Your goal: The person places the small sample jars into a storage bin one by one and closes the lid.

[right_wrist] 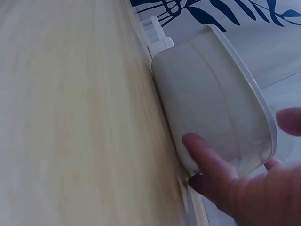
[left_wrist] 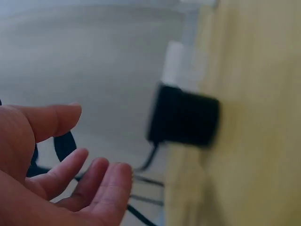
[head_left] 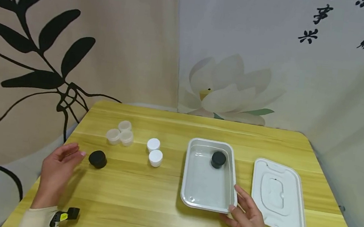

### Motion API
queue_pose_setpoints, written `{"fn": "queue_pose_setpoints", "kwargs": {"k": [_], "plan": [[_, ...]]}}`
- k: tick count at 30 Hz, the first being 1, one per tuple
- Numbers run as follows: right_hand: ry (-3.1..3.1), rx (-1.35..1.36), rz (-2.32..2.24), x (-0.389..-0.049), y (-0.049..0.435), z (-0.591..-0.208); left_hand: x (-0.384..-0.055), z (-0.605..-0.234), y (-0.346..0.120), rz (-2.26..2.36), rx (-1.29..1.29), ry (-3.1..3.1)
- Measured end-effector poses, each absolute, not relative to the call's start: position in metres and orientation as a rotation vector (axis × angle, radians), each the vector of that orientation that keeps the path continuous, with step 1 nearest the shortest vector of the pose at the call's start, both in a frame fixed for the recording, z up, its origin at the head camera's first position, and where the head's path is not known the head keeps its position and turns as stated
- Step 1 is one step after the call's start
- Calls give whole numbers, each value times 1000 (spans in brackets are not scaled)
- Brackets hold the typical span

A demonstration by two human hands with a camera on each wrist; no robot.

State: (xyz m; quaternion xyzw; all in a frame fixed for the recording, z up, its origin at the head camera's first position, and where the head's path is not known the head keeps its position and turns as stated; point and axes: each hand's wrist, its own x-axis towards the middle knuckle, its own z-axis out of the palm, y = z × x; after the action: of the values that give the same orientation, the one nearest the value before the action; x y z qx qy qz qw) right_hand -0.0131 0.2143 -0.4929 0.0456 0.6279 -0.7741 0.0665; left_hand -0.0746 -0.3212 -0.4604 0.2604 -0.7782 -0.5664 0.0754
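Note:
My left hand hovers just left of a black round lidded jar at the table's left side. Its fingers are spread in a loose curve, and in the left wrist view a gap separates them from the blurred black jar. With my right hand I hold the near right corner of a white rectangular container. The right wrist view shows fingertips against the outer wall of the container and the thumb by its rim. Inside the container, toward the back right, stands another black jar.
A white rectangular lid lies flat to the right of the container. Two small white jars stand left of it. Three translucent cups cluster farther back on the wooden table. Printed curtains hang behind the table.

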Motion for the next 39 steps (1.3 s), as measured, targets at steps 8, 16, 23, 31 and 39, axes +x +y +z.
{"fn": "queue_pose_setpoints", "kwargs": {"k": [8, 16, 23, 31, 39], "plan": [[1854, 29, -2338, -12, 213, -495, -64, -488, -325, -1737, 796, -2507], [1823, -16, -2363, -12, 214, -500, -70, -498, -317, -1812, 739, -2516], [1796, -27, -2375, -13, 215, -504, -74, -502, -311, -1770, 743, -2501], [1798, -11, -2374, -15, 215, -502, -82, -504, -306, -1746, 760, -2500], [1787, -1, -2377, -13, 215, -503, -81, -503, -305, -1786, 762, -2443]]}}
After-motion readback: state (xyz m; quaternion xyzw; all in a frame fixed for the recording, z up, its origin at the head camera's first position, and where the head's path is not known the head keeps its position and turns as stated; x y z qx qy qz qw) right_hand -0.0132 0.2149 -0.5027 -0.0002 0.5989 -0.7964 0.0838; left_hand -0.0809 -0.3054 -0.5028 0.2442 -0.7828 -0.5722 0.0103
